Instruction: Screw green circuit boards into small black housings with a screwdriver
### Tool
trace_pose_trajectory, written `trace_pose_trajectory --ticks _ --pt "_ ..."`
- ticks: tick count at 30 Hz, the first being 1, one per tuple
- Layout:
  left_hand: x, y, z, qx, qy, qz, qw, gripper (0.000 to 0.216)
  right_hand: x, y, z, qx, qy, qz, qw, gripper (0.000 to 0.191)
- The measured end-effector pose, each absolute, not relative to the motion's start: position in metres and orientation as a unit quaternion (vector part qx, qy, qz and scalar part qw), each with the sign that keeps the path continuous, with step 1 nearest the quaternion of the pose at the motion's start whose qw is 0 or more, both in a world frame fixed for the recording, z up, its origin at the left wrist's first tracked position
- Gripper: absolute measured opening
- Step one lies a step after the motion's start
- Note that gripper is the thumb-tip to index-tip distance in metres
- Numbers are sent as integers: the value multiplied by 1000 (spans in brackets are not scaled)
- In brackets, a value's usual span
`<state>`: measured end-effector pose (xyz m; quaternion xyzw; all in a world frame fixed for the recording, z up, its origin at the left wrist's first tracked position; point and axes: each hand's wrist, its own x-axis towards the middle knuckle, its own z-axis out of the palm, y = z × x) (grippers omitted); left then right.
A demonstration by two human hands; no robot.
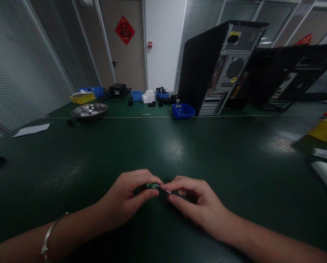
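Observation:
Near the front of the green table, my left hand [132, 195] pinches a small green circuit board [151, 186] between thumb and fingers. Part of the board is hidden by the fingers. A short metallic piece [158, 186] shows at the board's right end, close to my right fingertips. My right hand [197, 201] is closed in a pinch on a thin, pale, slim piece [168, 191], too small to name. The two hands nearly meet at the fingertips. I cannot tell whether the slim piece is joined to the board.
Across the dark green tabletop [141, 146] stand a metal bowl [89, 111], a blue bin [183, 110], a white device [148, 96] and a black computer tower [207, 65]. A yellow bin [326, 129] is at the right. Paper [31, 130] lies at the left.

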<state>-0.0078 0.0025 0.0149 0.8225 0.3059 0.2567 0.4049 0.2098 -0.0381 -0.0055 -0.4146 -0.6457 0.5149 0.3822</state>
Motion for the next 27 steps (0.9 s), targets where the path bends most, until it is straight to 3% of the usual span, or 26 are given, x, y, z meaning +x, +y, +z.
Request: trace_pose_trajectory --ticks 7,15,27 --pt "-6 2 11 786 330 276 443 19 208 -40 -5 -416 -635 518 394 26" --pt "-8 3 12 809 317 265 417 18 210 -37 -4 -383 -668 507 388 21" --pt "-7 3 8 725 323 296 532 23 209 -40 -5 -398 -632 532 400 24"
